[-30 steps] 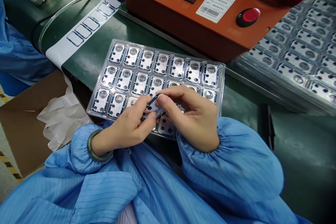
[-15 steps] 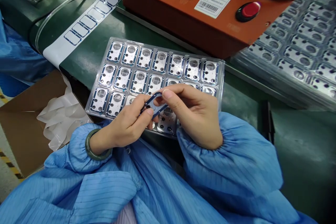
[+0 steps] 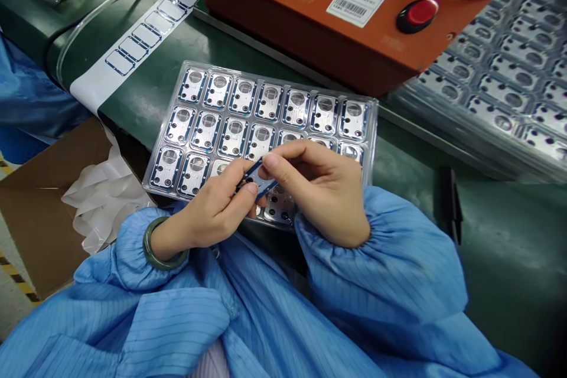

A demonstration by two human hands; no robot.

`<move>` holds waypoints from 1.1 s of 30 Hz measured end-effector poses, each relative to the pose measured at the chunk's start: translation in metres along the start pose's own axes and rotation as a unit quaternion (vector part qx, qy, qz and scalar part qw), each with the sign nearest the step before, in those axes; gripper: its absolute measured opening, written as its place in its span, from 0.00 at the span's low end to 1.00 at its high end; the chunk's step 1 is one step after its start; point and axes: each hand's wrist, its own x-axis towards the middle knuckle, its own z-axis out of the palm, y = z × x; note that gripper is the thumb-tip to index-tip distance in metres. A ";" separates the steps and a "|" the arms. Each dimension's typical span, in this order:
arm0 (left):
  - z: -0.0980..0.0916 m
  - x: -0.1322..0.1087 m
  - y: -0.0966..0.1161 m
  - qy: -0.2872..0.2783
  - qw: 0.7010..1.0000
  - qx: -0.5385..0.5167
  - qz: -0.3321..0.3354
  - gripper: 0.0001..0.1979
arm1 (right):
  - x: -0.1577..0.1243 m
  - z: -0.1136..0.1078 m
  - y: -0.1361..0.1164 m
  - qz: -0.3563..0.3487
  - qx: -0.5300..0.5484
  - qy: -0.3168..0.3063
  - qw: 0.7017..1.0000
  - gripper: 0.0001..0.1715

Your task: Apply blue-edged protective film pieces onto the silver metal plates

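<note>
My left hand [image 3: 217,204] pinches a small blue-rimmed metal plate [image 3: 267,187] between thumb and fingers, tilted above the clear plastic tray [image 3: 375,130]. The thumb and bent fingers of my right hand [image 3: 330,192] close on the far end of the same plate and cover much of it. Whether the blue rim lies fully flat on the metal I cannot tell. Under my hands, the tray carries rows of similar silver plates [image 3: 206,130] with blue edges, each showing a round mark and dark holes. My hands hide part of the lower rows.
An orange machine [image 3: 310,23] with a red switch and button stands behind the tray. A white backing strip [image 3: 95,85] with blue frames runs at left, above a cardboard box [image 3: 35,189] of discarded white strip. Stacked trays [image 3: 500,100] and a black object [image 3: 450,207] lie right.
My right thumb and fingers have shifted slightly left along the plate, covering more of its far end. My left hand has barely moved, and the tray stays put.
</note>
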 end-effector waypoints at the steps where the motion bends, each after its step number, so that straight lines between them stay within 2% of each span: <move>1: 0.000 0.000 0.000 0.001 1.000 0.016 -0.001 0.09 | 0.000 0.001 0.000 -0.002 -0.013 0.012 1.000 0.08; 4: 0.000 0.000 0.000 -0.004 1.000 0.017 -0.008 0.10 | -0.001 0.004 0.002 -0.009 -0.039 0.041 0.998 0.09; 9: 0.000 -0.001 -0.003 -0.013 0.999 -0.051 -0.009 0.11 | 0.000 0.000 0.007 0.022 0.034 -0.002 0.999 0.14; 12: 0.000 -0.001 -0.003 -0.005 0.996 -0.085 -0.011 0.11 | 0.002 -0.004 0.008 0.014 0.034 -0.019 0.999 0.14; 22: -0.001 -0.001 -0.003 0.016 0.991 -0.135 -0.001 0.09 | 0.003 -0.006 0.009 -0.009 -0.019 0.008 1.000 0.15; 28: -0.001 -0.001 -0.005 0.024 0.988 -0.152 0.013 0.07 | 0.003 -0.008 0.020 -0.005 0.008 -0.007 1.000 0.18; 33: 0.000 -0.001 -0.003 0.032 0.987 -0.157 0.010 0.08 | 0.002 -0.008 0.017 0.014 0.024 -0.019 0.999 0.17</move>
